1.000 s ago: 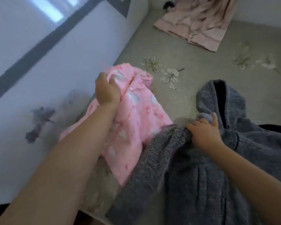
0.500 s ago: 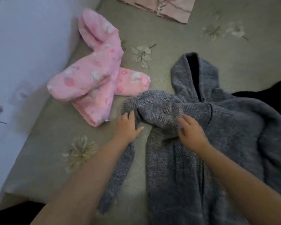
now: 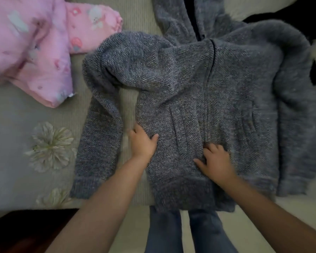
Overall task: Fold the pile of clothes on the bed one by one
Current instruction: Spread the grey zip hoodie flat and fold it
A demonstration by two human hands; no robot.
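A grey knitted hoodie lies front up on the bed, hood pointing away from me and zip running down its middle. Its left sleeve bends down alongside the body, with a strip of bedcover between them. My left hand rests flat on the left edge of the hoodie's body, fingers spread. My right hand presses flat on the lower front near the zip. Neither hand holds any cloth. A pink printed garment lies crumpled at the upper left, touching the hoodie's shoulder.
The beige bedcover carries printed flowers at the left. Dark clothing lies at the upper right past the hoodie. The bed's near edge runs below the hoodie's hem, with my jeans-clad legs against it.
My left hand let go of the pink garment, which now lies at the left. Both hands slid down from the hoodie's shoulder to its lower front, and the hoodie now lies spread flat.
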